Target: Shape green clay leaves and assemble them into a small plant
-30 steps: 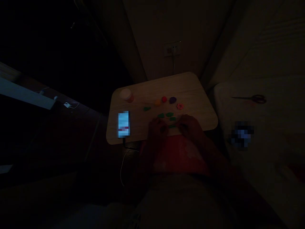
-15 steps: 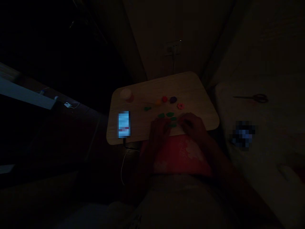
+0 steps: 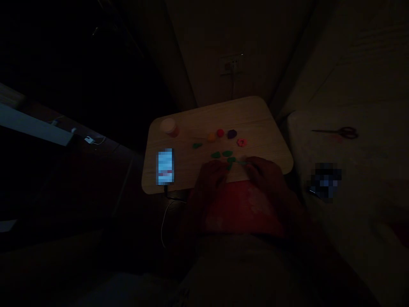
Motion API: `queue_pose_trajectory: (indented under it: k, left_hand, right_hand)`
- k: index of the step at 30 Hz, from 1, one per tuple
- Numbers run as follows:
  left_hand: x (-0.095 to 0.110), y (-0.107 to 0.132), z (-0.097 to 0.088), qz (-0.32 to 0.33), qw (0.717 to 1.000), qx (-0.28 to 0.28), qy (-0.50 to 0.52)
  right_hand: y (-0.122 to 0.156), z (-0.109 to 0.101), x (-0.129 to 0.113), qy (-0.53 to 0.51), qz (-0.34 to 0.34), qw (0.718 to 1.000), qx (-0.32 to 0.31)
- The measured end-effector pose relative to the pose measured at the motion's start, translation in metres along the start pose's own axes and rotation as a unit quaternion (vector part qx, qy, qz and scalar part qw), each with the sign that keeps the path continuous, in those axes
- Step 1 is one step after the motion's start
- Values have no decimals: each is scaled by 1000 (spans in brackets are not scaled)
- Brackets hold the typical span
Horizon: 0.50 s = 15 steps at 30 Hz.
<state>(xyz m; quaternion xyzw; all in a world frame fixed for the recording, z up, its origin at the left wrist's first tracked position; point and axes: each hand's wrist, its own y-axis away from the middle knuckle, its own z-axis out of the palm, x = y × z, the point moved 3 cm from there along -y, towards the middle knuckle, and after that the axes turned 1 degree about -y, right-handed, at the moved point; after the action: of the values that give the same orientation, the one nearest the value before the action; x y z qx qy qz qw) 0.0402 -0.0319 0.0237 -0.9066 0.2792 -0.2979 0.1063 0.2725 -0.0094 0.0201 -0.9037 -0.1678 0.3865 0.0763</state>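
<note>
The scene is very dim. My left hand [image 3: 211,175] is at the near edge of a small wooden table [image 3: 188,166], fingers bent, its fingertips at a small green clay piece [image 3: 229,166]. From the closed fingers of my right hand [image 3: 262,172] a thin greenish stick-like tool [image 3: 242,162] points left toward that piece. Just beyond lie several leaf-shaped green clay pieces [image 3: 227,153]. Farther back are an orange lump [image 3: 211,137], a red ball [image 3: 220,133], a dark purple lump [image 3: 232,134] and a pink flower-like ring [image 3: 242,142].
On the table's left stand a lidded tub [image 3: 170,127] and a lit phone [image 3: 165,166] with a cable. Another green piece [image 3: 197,146] lies left of centre. Scissors [image 3: 338,132] rest on a pale surface at right. A wall socket [image 3: 232,64] is behind.
The green piece by my left fingertips has turned to a steeper slant. The thin tool now shows at my right hand, which has shifted slightly toward me and right.
</note>
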Motion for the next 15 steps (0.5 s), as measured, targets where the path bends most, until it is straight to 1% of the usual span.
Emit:
queue_pose_trajectory:
  k: [4,7,11,15]
  left_hand:
    - [2,3,0,30,999,-19,6]
    - [2,3,4,40,999,-24,6]
    - [0,3,5,28,999,-32,3]
    - [1,3,4,21,998,-52,3]
  right_hand:
    - [3,0,5,28,-4,999,-25]
    - [5,1,5,27,-8,999,-43]
    - [6,1,1,35,-16,998,-49]
    - [4,-4,-5,51,-30,997,-47]
